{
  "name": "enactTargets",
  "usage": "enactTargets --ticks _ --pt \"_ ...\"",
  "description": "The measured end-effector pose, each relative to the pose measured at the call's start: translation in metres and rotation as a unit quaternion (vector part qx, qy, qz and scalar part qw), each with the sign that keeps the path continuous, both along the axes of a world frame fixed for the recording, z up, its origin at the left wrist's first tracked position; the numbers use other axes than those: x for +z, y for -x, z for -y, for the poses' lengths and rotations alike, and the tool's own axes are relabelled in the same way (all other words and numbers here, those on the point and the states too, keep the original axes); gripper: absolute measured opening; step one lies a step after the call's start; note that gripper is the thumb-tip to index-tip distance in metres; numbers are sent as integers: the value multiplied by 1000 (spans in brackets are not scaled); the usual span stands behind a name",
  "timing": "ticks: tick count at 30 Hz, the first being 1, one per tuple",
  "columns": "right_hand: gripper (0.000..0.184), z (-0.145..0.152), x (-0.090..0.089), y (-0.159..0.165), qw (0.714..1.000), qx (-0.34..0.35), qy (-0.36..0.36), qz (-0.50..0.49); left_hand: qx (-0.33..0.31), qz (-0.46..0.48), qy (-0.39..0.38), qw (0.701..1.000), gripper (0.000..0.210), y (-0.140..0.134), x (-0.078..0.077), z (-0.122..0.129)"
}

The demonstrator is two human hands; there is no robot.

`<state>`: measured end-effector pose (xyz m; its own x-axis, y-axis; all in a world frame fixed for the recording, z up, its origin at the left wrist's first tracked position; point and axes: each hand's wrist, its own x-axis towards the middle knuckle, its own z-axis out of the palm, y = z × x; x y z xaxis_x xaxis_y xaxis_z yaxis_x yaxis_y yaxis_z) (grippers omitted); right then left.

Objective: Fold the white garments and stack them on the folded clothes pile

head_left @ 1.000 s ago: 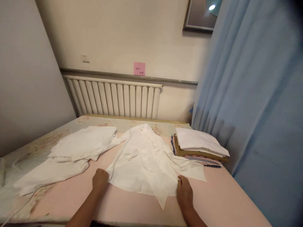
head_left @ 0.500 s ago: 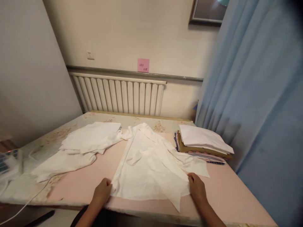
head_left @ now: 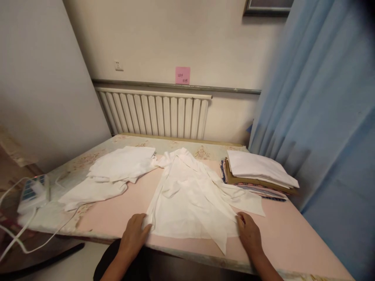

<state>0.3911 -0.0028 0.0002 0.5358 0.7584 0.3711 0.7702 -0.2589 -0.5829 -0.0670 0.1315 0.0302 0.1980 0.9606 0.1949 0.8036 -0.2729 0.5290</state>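
Floral-covered counter (head_left: 200, 151): a white shirt (head_left: 199, 210) lies unfolded, hem near the front edge; right hand (head_left: 250, 233) pinches one side, left hand (head_left: 133, 235) touches the other, grip unclear. Folded clothes (head_left: 260, 168) sit rightward; unfolded white garments (head_left: 123, 164) leftward.

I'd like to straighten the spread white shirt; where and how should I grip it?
Probably pinch the shirt at both ends of its hem, from the near side: the hem spreads wide that way, with the left hand and right hand near those ends.
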Motion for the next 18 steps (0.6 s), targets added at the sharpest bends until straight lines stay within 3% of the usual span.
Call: enactTargets --ticks 4,9,13,18 --pt "34 0 -2 -1 1000 -4 8 -4 -40 18 -30 999 30 -1 -11 6" --pt "35 0 -1 0 1000 -1 1 8 -26 -6 -63 998 22 0 -17 5" --pt "35 1 1 1 1000 1 -1 23 39 -23 -61 997 25 -8 -12 6" --pt "34 1 3 2 999 -3 2 34 135 -27 21 990 24 -14 3 12"
